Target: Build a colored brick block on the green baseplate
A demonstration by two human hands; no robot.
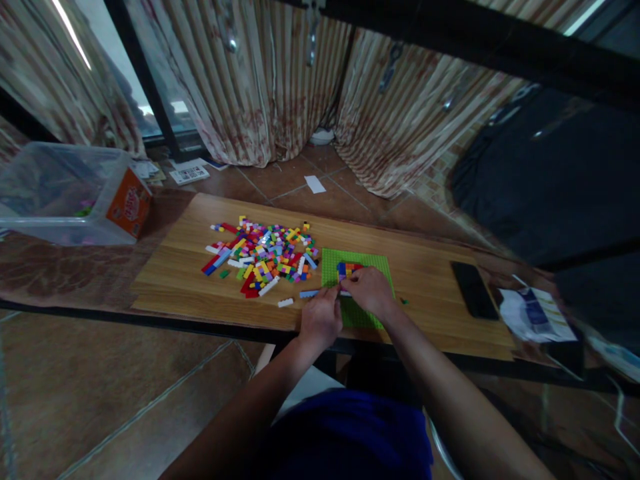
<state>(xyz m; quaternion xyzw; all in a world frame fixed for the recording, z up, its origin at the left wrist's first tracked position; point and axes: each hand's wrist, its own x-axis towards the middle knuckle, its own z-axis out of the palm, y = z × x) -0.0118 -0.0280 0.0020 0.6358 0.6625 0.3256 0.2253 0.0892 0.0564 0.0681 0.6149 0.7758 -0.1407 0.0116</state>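
A green baseplate (380,263) lies on the wooden board (430,267) in front of me. A small cluster of blue, red and orange bricks (346,268) is stuck on its far left part. My right hand (369,292) rests on the plate just below that cluster, fingers curled and pinched toward the left. My left hand (320,320) sits at the plate's left edge, fingers closed and meeting the right hand's fingertips around a small pale piece (344,293) I cannot make out clearly. A pile of loose coloured bricks (263,253) spreads to the left.
A light blue brick (309,293) and a white brick (285,303) lie loose near the left hand. A black phone (473,290) and a paper packet (536,315) lie at the right. A clear plastic bin (65,193) with an orange box stands at the far left.
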